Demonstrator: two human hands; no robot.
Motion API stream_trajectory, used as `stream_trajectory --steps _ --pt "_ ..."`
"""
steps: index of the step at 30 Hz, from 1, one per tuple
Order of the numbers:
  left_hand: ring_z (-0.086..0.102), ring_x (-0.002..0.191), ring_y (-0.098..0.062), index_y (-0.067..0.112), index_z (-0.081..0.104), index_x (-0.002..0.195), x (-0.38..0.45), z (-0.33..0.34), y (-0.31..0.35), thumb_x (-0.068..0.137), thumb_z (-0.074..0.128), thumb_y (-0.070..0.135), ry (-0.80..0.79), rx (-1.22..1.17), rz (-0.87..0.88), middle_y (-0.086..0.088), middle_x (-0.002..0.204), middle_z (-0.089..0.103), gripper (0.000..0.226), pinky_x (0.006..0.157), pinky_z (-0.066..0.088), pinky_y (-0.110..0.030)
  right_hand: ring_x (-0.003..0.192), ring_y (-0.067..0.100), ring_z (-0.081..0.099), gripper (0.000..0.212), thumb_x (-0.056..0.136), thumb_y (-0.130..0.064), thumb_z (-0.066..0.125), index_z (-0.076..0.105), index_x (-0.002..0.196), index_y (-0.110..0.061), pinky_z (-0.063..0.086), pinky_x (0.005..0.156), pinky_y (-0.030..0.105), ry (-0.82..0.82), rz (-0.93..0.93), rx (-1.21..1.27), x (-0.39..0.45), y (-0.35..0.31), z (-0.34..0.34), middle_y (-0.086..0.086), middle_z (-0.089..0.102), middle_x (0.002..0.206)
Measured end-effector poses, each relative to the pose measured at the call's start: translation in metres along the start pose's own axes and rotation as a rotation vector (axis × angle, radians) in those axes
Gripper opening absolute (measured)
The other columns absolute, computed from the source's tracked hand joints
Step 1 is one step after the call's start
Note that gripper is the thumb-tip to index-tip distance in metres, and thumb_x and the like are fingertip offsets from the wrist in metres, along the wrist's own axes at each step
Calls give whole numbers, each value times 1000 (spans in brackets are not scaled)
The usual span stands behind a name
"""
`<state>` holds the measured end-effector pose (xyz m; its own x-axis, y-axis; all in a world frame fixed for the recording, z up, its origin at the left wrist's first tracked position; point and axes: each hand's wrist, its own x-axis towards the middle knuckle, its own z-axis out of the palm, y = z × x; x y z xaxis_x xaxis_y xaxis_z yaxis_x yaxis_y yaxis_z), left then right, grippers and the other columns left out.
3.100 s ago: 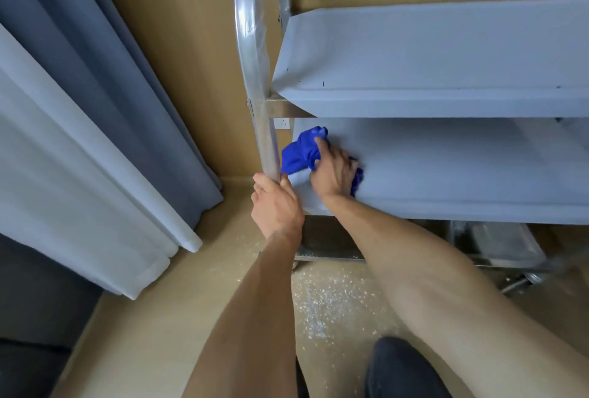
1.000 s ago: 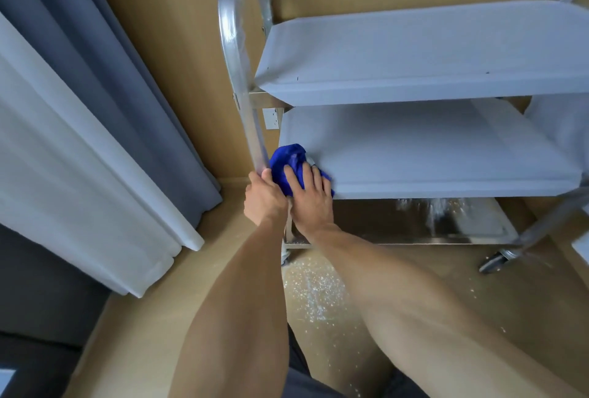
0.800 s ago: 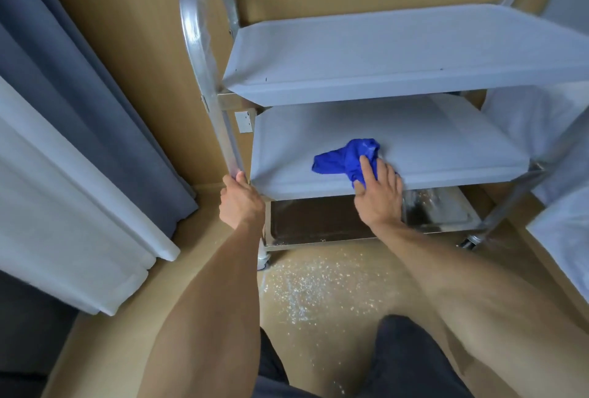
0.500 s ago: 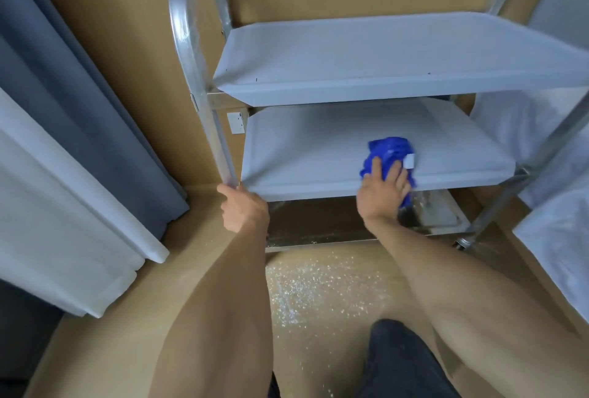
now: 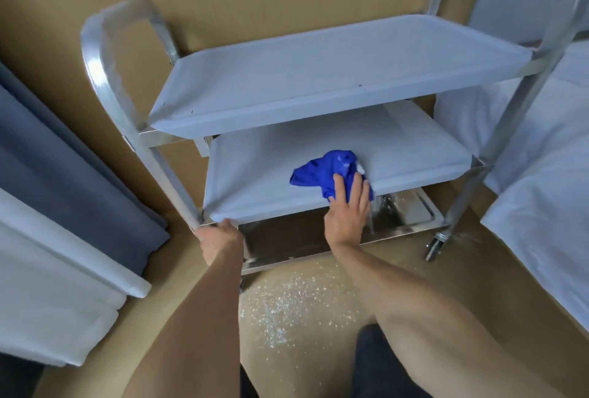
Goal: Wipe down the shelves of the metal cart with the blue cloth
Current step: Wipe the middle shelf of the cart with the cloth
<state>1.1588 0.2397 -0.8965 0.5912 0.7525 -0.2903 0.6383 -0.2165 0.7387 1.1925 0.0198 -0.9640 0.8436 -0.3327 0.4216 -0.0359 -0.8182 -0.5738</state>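
The metal cart (image 5: 134,117) stands against a tan wall, with a top shelf (image 5: 318,78), a middle shelf (image 5: 255,180) and a shiny bottom shelf (image 5: 287,238). A crumpled blue cloth (image 5: 322,171) lies on the middle shelf near its front edge, right of centre. My right hand (image 5: 347,209) presses flat on the cloth's near side, fingers spread over it. My left hand (image 5: 220,238) grips the cart's frame at the front left corner of the middle shelf.
Grey and white curtains (image 5: 63,206) hang at the left. White fabric (image 5: 541,190) lies at the right, close to the cart's right post (image 5: 497,142). A caster wheel (image 5: 438,246) sits at the lower right. The tan floor (image 5: 302,308) below glitters with specks.
My right hand has swept the cloth from the shelf's front left corner rightward along the middle shelf to right of centre. My left hand stays at the cart's left front frame.
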Motion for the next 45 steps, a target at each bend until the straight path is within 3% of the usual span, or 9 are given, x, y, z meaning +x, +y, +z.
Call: stream_trajectory --steps 5,9,18,25,30,35,39,42,45 --pt "52 118 -40 3 35 135 2 30 -1 98 42 34 87 -80 -9 -20 134 50 49 102 42 -46 149 37 14 56 103 -18 41 22 156 -19 21 122 45 326 597 294 101 124 -66 21 7 162" --pt "45 124 -41 -4 33 138 -4 41 -2 101 37 28 144 12 48 -26 138 42 48 106 38 -48 146 36 22 58 99 -11 48 28 153 -17 29 118 47 416 749 395 131 131 -77 19 14 162" --pt "33 131 -46 -15 35 139 -44 74 32 101 37 28 100 194 140 -34 143 33 57 108 28 -48 149 40 6 67 94 -7 57 31 154 -22 23 117 41 176 463 439 2 -53 8 18 -1 164" --pt "58 110 -40 -1 54 121 -73 86 58 90 46 15 45 -133 -53 -23 122 58 35 94 50 -43 150 37 8 68 97 -14 52 21 157 -24 37 113 52 156 409 301 37 26 -14 14 -1 164" --pt "59 105 -39 6 49 122 -58 46 30 89 51 15 144 -169 31 -18 116 59 34 87 48 -42 147 47 12 63 97 -38 25 22 157 -17 31 112 63 118 360 123 61 90 -47 25 8 162" --pt "49 115 -39 0 32 142 -2 3 1 93 49 8 271 -81 114 -18 140 39 52 94 41 -45 141 60 14 83 84 -4 55 11 154 -6 29 112 65 69 4 -119 -7 7 -12 26 -3 156" --pt "57 111 -36 6 47 127 14 -20 -10 92 44 9 210 -113 167 -15 125 57 35 91 47 -41 139 45 31 93 80 -8 73 21 154 -27 45 104 47 -159 -290 -53 -60 -77 28 26 24 152" --pt "59 110 -33 16 51 137 19 -32 -25 87 43 3 146 -130 213 -10 123 64 52 86 44 -31 105 31 51 82 71 -29 83 40 142 -31 45 88 40 -277 -644 -143 -59 -144 52 16 52 121" --pt "62 111 -22 23 52 141 28 -48 -38 84 42 3 97 -181 243 2 129 64 61 82 40 -20 99 32 49 62 79 -30 74 44 134 -30 43 89 42 -288 -588 -163 -66 -189 69 15 51 111"
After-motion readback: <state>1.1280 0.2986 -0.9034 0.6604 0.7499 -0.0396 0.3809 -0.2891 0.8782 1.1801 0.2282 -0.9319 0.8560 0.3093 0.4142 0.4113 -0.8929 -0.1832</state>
